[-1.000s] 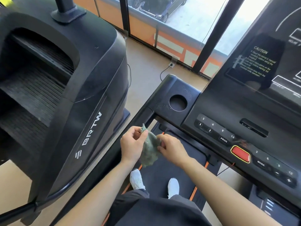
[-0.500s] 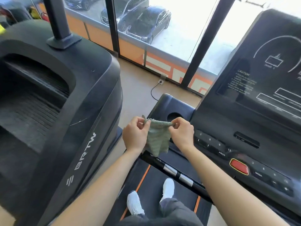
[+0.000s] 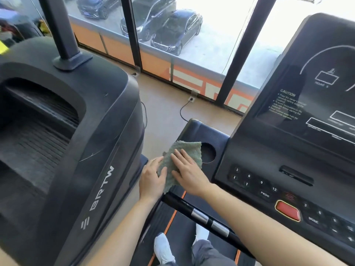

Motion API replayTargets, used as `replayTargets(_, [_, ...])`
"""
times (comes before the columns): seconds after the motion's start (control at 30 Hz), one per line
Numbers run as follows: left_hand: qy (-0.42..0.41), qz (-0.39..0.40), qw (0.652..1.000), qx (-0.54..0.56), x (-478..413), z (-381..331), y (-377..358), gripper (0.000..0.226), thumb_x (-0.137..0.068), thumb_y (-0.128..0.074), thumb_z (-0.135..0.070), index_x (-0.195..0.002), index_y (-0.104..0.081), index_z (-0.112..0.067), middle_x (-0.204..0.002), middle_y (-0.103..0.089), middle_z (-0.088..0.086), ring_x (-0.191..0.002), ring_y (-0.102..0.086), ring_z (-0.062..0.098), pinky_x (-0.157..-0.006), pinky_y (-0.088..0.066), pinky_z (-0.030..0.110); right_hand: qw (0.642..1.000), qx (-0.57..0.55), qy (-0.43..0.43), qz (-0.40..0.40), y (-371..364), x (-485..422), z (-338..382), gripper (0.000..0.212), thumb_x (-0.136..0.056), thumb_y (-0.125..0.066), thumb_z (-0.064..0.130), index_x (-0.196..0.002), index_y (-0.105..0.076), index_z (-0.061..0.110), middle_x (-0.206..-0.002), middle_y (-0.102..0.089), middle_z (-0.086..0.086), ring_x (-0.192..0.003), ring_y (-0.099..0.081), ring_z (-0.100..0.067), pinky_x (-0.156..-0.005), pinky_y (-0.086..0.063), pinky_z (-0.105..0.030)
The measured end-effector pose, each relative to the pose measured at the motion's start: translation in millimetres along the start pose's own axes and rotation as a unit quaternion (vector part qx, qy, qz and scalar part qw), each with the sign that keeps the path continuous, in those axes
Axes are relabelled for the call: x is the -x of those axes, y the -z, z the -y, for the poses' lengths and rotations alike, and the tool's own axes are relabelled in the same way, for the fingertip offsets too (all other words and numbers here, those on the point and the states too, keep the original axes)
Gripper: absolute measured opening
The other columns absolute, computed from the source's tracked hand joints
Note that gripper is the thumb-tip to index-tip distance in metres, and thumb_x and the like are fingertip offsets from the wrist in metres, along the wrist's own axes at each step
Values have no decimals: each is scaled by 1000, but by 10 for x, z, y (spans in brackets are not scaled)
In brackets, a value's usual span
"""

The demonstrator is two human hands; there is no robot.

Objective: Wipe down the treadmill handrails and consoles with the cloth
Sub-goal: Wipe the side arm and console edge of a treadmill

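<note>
A grey-green cloth [image 3: 187, 149] lies spread on the left wing of the treadmill console [image 3: 197, 131], beside its round cup holder [image 3: 208, 152]. My right hand [image 3: 187, 172] presses flat on the cloth with straight fingers. My left hand [image 3: 152, 178] touches the cloth's left edge, thumb lying on it, fingers relaxed. The black front handrail [image 3: 207, 217] with two silver sensor bands runs just below my hands. The button panel [image 3: 267, 187] and red stop button [image 3: 287, 210] lie to the right.
A large black stair machine [image 3: 76, 150] stands close on the left. The tall display panel [image 3: 311, 89] rises at the right. A cable [image 3: 182, 112] runs over the tan floor to a wall socket under the windows. My white shoes [image 3: 163, 248] stand on the belt.
The cloth was stretched in the air between both pinching hands; now it lies flat on the console's left wing with my right palm on it. The view has tilted upward.
</note>
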State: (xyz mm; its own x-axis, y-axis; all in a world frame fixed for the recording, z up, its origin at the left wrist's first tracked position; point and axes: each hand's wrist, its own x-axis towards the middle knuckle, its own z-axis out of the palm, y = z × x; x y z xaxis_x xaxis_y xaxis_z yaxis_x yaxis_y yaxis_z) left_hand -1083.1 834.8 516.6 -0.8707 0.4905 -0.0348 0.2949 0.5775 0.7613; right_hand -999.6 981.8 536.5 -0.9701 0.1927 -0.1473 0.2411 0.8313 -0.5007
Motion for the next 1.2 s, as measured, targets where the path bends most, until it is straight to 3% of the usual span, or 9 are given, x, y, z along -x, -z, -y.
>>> replayTargets(0.07, [1,11,1000,-17,62,14,-8,38,-97,-64,-24,-134,-62,-17,-132,-63,-2,-122,-57,21,-101,-41,29,996,81,-14,31,-47,-109,-92,65,-107,-28,47,-162,-2,25,-169,11,-1,-153,18,-20,-126,1,-43])
replayTargets(0.17, [-7,35,999,-38,113,14,-24,47,-98,-62,-36,-142,-54,-21,-139,-58,-4,-127,-52,17,-103,-45,36,990,125,-51,44,1,-269,-192,67,-101,-14,64,-158,10,39,-165,25,-3,-150,29,-22,-124,11,-45])
replayTargets(0.4, [-33,17,996,-77,157,40,-39,57,-86,-73,-36,-139,-57,-25,-135,-60,-9,-123,-53,17,-99,-50,38,975,156,-151,48,359,-592,-582,72,-93,-4,77,-151,26,47,-161,34,-4,-148,32,-25,-120,19,-53])
replayTargets(0.63, [-28,7,998,-64,152,28,-53,55,-86,-74,-36,-137,-60,-24,-132,-62,-8,-123,-54,14,-100,-49,36,950,133,-271,76,722,-666,-948,79,-92,-10,79,-155,19,41,-164,27,-13,-151,23,-32,-122,13,-49])
replayTargets(0.97, [-22,-2,998,-59,129,34,-74,54,-85,-74,-39,-135,-61,-25,-130,-65,-5,-121,-57,17,-99,-51,39,958,175,-204,103,483,-122,-752,73,-99,-6,67,-155,23,31,-161,33,-11,-149,30,-28,-124,11,-44])
replayTargets(1.13, [-19,-8,999,-51,143,19,-64,54,-83,-74,-39,-134,-61,-24,-128,-66,-4,-119,-58,18,-97,-53,40,966,193,-140,105,295,231,-526,68,-105,-15,53,-160,12,24,-168,13,-9,-155,12,-28,-125,5,-43])
replayTargets(1.2, [-17,-8,999,-48,144,9,-63,55,-83,-74,-39,-134,-61,-25,-128,-65,-5,-119,-58,17,-97,-53,40,970,178,-134,100,225,318,-424,68,-105,-18,54,-160,13,27,-167,19,-7,-154,14,-28,-125,5,-44])
